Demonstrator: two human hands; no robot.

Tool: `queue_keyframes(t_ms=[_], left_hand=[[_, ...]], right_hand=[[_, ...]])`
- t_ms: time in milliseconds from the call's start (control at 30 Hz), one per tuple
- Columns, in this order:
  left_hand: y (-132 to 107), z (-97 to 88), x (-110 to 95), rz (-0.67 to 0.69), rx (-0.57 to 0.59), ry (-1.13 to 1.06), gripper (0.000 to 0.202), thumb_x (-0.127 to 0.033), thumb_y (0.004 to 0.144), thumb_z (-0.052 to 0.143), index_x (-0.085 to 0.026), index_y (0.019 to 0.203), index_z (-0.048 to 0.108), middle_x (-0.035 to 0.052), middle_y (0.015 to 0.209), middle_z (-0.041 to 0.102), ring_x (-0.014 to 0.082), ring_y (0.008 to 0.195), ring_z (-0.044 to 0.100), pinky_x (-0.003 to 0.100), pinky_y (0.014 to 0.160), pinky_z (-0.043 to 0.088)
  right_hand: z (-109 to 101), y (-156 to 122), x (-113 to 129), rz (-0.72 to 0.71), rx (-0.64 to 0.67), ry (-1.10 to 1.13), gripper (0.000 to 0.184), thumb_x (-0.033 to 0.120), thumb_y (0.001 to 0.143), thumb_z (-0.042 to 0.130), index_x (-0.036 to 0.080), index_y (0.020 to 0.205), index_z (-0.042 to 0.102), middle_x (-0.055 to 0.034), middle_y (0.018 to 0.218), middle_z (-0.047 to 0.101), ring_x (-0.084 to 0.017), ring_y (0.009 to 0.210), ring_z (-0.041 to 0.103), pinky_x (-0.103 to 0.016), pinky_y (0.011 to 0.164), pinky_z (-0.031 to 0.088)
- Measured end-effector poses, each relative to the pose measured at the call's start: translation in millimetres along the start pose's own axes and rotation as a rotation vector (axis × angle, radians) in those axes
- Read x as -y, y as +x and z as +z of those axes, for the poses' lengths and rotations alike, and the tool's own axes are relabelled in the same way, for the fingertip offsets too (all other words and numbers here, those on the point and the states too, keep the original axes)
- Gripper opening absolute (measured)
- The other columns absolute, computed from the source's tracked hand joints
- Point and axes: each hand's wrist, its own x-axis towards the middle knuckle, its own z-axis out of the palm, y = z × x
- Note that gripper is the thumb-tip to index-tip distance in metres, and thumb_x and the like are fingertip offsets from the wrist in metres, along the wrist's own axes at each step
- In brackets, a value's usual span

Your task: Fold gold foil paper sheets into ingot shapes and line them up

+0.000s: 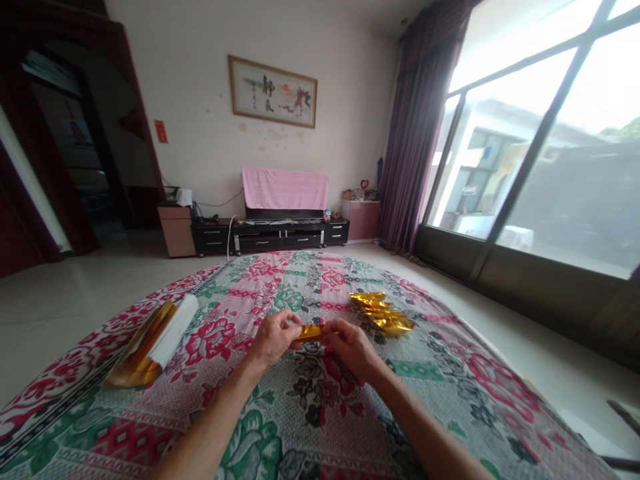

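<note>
A narrow folded strip of gold foil paper (311, 331) stretches between my two hands, just above the flowered cloth. My left hand (276, 339) pinches its left end between thumb and fingers. At the other end my right hand (350, 345) grips it the same way, its fingertips covering that end. Beyond my right hand lies a row of several folded gold foil pieces (384, 315), pointed and shiny. Off to the left, apart from my left hand, rests a stack of gold foil sheets (145, 347) with a white sheet (175, 330) along its right side.
A round table with a red, green and grey flowered tablecloth (210, 407) fills the foreground. Behind it stand a low black TV cabinet (280, 239) and a pink cloth (285, 189) draped over a screen. Large windows (540, 133) line the right side.
</note>
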Motion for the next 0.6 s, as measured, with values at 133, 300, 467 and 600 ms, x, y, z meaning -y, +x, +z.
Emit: queue_keyframes(t_ms=[133,300,467,600], left_hand=[[-1,-4.4,1,0.182,0.054,0.024,0.027,-0.036,0.075,0.052,-0.016,0.091,0.062,0.0005,0.069,0.066,0.0136,0.061,0.064,0.018,0.049,0.044],[-3,-4.8,2,0.296,0.095,0.083,0.031,-0.028,0.071,0.057,-0.015,0.099,0.064,0.0005,0.075,0.068,0.0108,0.060,0.060,0.018,0.055,0.044],[0,-0.1,11,0.314,0.085,0.070,0.023,-0.025,0.073,0.053,-0.014,0.087,0.068,0.0029,0.077,0.070,0.0126,0.064,0.062,0.019,0.056,0.046],[0,1.9,14,0.320,0.082,0.041,0.021,-0.024,0.073,0.054,-0.016,0.085,0.069,0.0033,0.082,0.070,0.0138,0.067,0.063,0.019,0.056,0.047]], right_hand=[[-1,3,-3,-0.013,-0.120,-0.037,0.018,0.027,0.077,0.050,0.015,0.084,0.062,-0.0003,0.072,0.063,-0.010,0.062,0.055,-0.019,0.058,0.042],[-1,2,1,0.023,-0.141,0.086,0.016,0.027,0.075,0.051,0.015,0.082,0.060,-0.0009,0.069,0.064,-0.012,0.063,0.058,-0.021,0.058,0.043],[3,-1,6,0.059,-0.080,0.237,0.018,0.033,0.075,0.054,0.017,0.084,0.057,-0.0011,0.075,0.063,-0.013,0.066,0.060,-0.021,0.056,0.046],[6,-2,5,0.119,-0.057,0.301,0.020,0.036,0.075,0.055,0.018,0.084,0.054,-0.0010,0.074,0.064,-0.012,0.062,0.059,-0.021,0.054,0.046]])
